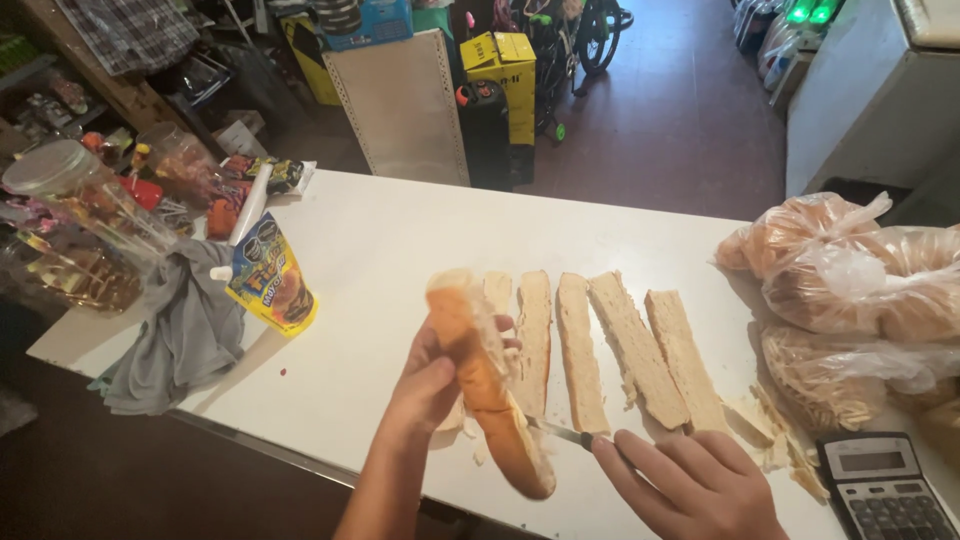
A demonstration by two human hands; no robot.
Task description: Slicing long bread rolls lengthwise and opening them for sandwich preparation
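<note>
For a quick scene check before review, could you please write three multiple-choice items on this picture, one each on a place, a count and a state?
1. Where does the calculator lie?
A. at the table's near right corner
B. beside the grey cloth
C. on the floor

2. How many cut bread slabs lie flat on the white table?
A. two
B. five
C. nine

3. How is the bread roll held?
A. lying untouched
B. lifted in the left hand while the right hand holds the knife to it
C. sealed in a bag

Answers: 1 A, it sits by the right edge; 2 B, five pale slabs lie side by side; 3 B, the blade meets the raised roll.
</note>
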